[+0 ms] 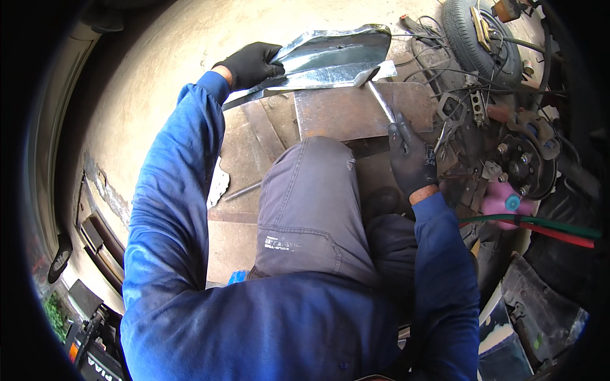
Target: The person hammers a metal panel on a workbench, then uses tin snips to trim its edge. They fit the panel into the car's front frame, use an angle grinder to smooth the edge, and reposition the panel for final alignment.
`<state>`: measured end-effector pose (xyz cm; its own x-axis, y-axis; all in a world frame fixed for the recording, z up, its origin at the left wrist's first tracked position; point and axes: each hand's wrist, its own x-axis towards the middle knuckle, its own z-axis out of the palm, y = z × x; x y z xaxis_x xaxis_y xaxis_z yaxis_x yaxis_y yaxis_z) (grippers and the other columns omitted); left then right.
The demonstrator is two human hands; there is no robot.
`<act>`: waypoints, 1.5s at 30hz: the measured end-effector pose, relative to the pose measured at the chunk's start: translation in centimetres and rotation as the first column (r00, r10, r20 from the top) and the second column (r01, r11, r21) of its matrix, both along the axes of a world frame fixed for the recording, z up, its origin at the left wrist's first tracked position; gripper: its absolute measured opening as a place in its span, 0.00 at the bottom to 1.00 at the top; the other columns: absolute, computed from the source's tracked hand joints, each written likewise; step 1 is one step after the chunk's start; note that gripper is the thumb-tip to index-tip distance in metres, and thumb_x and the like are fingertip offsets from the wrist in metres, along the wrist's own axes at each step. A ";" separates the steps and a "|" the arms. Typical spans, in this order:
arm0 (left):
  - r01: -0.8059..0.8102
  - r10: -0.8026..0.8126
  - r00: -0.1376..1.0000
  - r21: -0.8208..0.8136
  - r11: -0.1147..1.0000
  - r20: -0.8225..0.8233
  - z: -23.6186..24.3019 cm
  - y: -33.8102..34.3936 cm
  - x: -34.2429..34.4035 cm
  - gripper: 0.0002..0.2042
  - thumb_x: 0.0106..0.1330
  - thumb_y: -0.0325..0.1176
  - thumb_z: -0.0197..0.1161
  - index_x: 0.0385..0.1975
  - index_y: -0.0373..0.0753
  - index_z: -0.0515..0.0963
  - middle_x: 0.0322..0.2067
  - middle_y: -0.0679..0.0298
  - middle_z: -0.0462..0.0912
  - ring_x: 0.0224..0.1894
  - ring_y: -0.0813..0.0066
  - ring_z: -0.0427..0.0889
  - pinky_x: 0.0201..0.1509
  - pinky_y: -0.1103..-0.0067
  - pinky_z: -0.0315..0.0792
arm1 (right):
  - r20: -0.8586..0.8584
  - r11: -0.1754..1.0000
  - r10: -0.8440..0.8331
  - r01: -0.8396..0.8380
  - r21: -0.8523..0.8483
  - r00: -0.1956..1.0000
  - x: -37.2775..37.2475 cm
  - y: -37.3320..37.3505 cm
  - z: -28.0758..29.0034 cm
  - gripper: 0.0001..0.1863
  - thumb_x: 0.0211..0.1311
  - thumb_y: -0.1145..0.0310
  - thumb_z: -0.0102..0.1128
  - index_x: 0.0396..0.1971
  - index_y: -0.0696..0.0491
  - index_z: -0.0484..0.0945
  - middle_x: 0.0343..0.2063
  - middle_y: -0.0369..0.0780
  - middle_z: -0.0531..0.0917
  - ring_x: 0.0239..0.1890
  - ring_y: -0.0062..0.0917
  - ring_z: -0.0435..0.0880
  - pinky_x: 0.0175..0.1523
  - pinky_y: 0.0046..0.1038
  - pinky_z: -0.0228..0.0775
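Observation:
My left hand [250, 66], in a black glove, grips the left end of a bent, shiny sheet-metal panel [330, 54]. The panel is creased along its length, and its near edge rests at the far side of a flat rusty steel plate [340, 113]. In my right hand [412, 155], also gloved in black, is a hammer [380, 103] with a slim metal handle. Its dark head lies at the panel's near right edge; whether the two touch, I cannot tell. My bent knee is just on the near side of the plate.
On the right lie a tyre [475, 43], tangled cables, locking pliers [450, 124], a wheel hub [526, 166] and a pink container [495, 202] with a blue cap. Green and red hoses [540, 222] cross there. Left of my knee is a metal rod [242, 192].

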<state>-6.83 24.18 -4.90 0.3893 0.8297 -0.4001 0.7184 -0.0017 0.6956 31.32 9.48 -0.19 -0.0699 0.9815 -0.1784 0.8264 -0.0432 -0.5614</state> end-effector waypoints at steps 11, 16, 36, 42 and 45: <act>0.014 -0.013 0.995 0.011 1.000 -0.099 1.0 -0.1 0.6 0.13 0.75 0.32 0.69 0.53 0.32 0.84 0.39 0.58 0.91 0.39 0.70 0.85 0.57 0.70 0.78 | -0.108 0.999 -0.023 0.026 0.026 0.994 -1.3 0.8 -0.2 0.25 0.78 0.57 0.56 0.69 0.51 0.77 0.53 0.58 0.86 0.54 0.55 0.86 0.57 0.47 0.80; -0.041 0.041 0.999 0.019 0.999 -0.013 0.6 -0.8 0.5 0.15 0.72 0.33 0.68 0.55 0.35 0.85 0.41 0.55 0.92 0.40 0.65 0.86 0.55 0.69 0.77 | 0.075 0.998 0.046 -0.042 -0.053 0.996 -1.8 0.2 -0.6 0.24 0.78 0.55 0.55 0.69 0.44 0.77 0.49 0.57 0.87 0.52 0.56 0.86 0.54 0.50 0.80; -0.172 0.163 0.977 0.055 0.984 0.134 -3.3 -3.3 0.2 0.17 0.75 0.34 0.69 0.61 0.37 0.84 0.45 0.62 0.92 0.45 0.73 0.85 0.61 0.71 0.77 | -0.068 0.996 0.091 -0.089 0.029 0.994 -2.4 0.6 -0.4 0.25 0.78 0.57 0.54 0.70 0.46 0.76 0.52 0.55 0.86 0.55 0.54 0.85 0.57 0.48 0.80; -0.173 0.169 0.972 0.012 0.985 0.163 -3.1 -3.3 0.3 0.17 0.76 0.35 0.69 0.61 0.37 0.84 0.45 0.62 0.92 0.46 0.72 0.85 0.61 0.70 0.76 | -0.071 0.993 0.108 -0.112 -0.047 0.992 -3.4 1.2 0.1 0.24 0.78 0.61 0.55 0.70 0.48 0.76 0.55 0.56 0.85 0.57 0.52 0.86 0.58 0.45 0.79; -0.155 0.156 0.975 -0.017 0.988 0.159 -2.9 -2.8 0.1 0.17 0.76 0.35 0.69 0.60 0.36 0.84 0.46 0.62 0.92 0.46 0.72 0.85 0.62 0.70 0.76 | 0.013 0.975 0.115 -0.110 -0.195 0.993 -4.0 1.5 1.0 0.25 0.79 0.64 0.54 0.72 0.50 0.74 0.60 0.54 0.84 0.61 0.46 0.86 0.61 0.40 0.79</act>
<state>-6.70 21.37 -7.80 0.3150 0.8835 -0.3467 0.5894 0.1042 0.8011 27.30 10.96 0.82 -0.1710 0.9141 -0.3677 0.8454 -0.0556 -0.5312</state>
